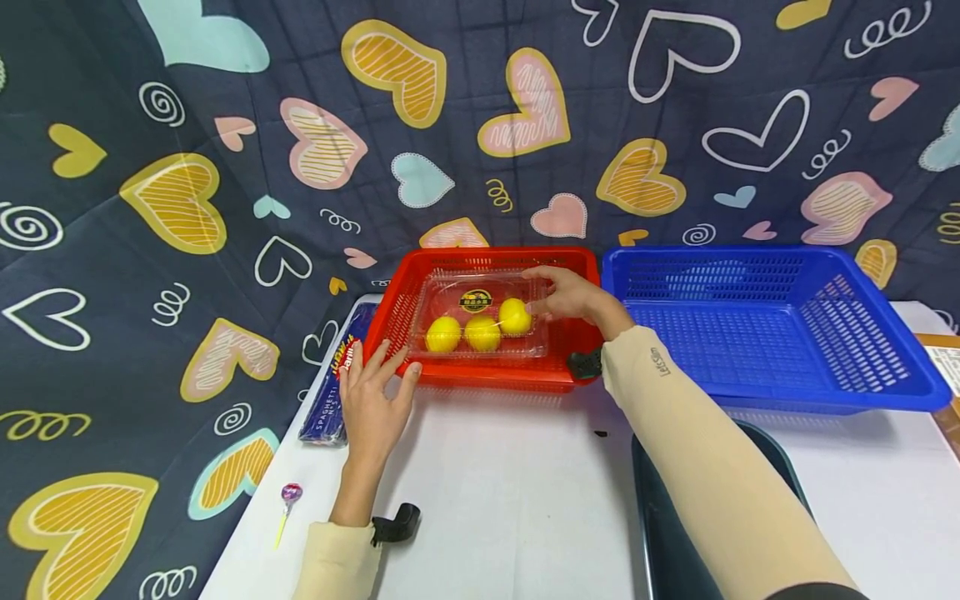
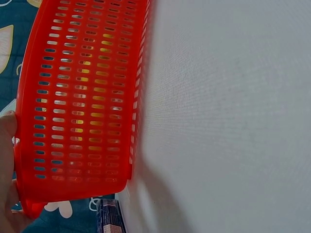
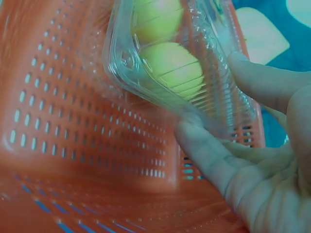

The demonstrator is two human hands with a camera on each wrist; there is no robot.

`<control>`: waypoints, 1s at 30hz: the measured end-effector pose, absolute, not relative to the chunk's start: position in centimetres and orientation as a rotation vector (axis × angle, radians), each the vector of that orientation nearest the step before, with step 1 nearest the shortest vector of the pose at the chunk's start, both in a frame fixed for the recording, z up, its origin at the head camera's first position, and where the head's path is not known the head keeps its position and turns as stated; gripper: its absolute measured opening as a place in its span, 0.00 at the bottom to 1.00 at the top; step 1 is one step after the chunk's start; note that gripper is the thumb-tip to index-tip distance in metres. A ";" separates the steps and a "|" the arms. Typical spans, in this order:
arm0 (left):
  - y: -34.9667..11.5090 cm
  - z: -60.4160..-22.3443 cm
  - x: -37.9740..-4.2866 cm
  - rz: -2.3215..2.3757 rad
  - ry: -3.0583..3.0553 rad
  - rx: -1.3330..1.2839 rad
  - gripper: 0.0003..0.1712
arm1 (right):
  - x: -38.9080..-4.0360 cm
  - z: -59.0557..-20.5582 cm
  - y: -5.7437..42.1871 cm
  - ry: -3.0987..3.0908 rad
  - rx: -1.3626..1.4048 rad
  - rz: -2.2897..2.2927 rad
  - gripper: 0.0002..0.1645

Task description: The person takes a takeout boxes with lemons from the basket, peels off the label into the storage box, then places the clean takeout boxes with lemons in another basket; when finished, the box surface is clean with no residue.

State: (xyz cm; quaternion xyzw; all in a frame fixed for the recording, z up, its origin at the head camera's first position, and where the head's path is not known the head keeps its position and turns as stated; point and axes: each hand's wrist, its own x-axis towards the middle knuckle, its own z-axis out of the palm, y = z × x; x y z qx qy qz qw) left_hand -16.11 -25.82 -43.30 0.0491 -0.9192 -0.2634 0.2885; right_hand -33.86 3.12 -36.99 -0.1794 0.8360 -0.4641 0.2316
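Note:
My right hand [image 1: 567, 293] grips the right end of a clear plastic fruit box [image 1: 435, 292], thumb on one side and fingers on the other. Three round yellow fruits [image 1: 482, 333] show through the lid, which bears a dark oval label [image 1: 476, 301]. The box lies within the red basket [image 1: 495, 372], tilted in the right wrist view; whether its underside touches the basket floor I cannot tell. At the basket's front left corner, my left hand [image 1: 375, 408] is spread, its fingertips touching the rim. The left wrist view shows only part of that hand.
A blue basket [image 1: 750, 342] stands to the right of the red one. In front of it is a dark green bin [image 1: 675, 525], partly behind my right forearm. A blue spaghetti pack [image 1: 327, 408] and a lollipop [image 1: 291, 493] lie on the left. Patterned cloth hangs behind.

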 end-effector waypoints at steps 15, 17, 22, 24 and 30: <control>-25.8 -43.4 -16.1 -0.707 -2.460 0.131 0.23 | -33.4 -37.0 3.6 2.187 -0.471 -1.503 0.31; -25.8 -43.4 -16.1 -0.707 -2.460 0.132 0.23 | -33.3 -36.9 3.5 2.211 -0.479 -1.516 0.29; -25.8 -43.3 -16.1 -0.703 -2.453 0.130 0.24 | -33.2 -36.9 3.4 2.287 -0.518 -1.505 0.24; -25.8 -43.3 -16.1 -0.709 -2.451 0.130 0.24 | -33.2 -36.9 3.5 2.307 -0.531 -1.489 0.24; -25.8 -43.3 -16.1 -0.717 -2.453 0.134 0.24 | -33.2 -36.7 3.8 2.335 -0.546 -1.433 0.30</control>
